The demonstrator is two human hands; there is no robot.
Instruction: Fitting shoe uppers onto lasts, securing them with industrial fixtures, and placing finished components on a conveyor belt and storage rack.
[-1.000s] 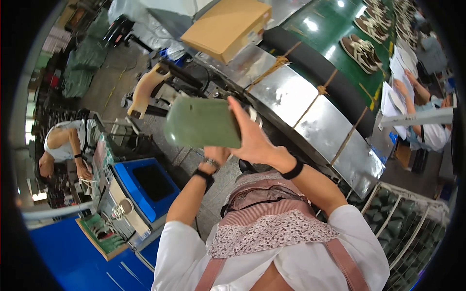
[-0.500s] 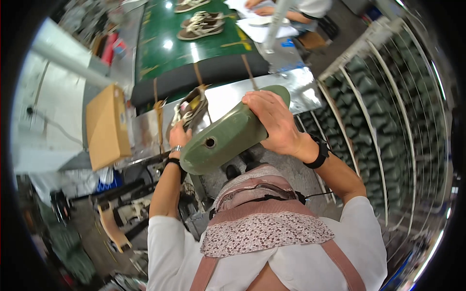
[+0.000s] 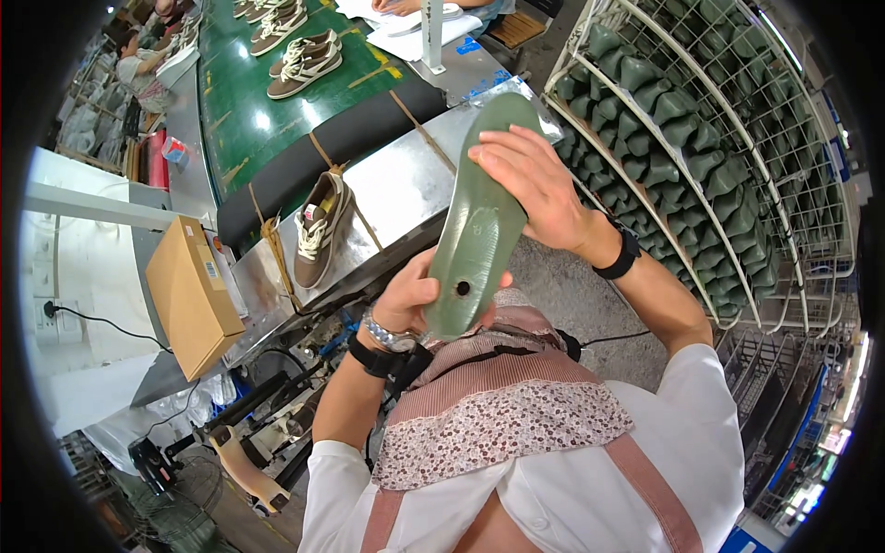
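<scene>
A green shoe last (image 3: 481, 217) is held tilted before me, its sole face toward me and a round dark hole near its lower end. My left hand (image 3: 412, 293) is closed around that lower end, the thumb resting beside the hole. Near the upper end, my right hand (image 3: 532, 180) wraps the last from the right, its fingers lying across the face. A brown sneaker (image 3: 321, 230) with white laces stands on the metal table (image 3: 387, 166) to the left, apart from both hands.
Several brown sneakers (image 3: 304, 64) ride on a green conveyor belt (image 3: 263, 124) ahead. A cardboard box (image 3: 192, 297) leans at the left. Wire racks (image 3: 687, 161) of green lasts stand at the right. Another person's hand (image 3: 398, 7) is over papers at the top; a worker (image 3: 140, 74) sits far left.
The last has turned steeper, its sole face now toward me. My left hand has left the sneaker's side and holds the last's lower end. The view has shifted right.
</scene>
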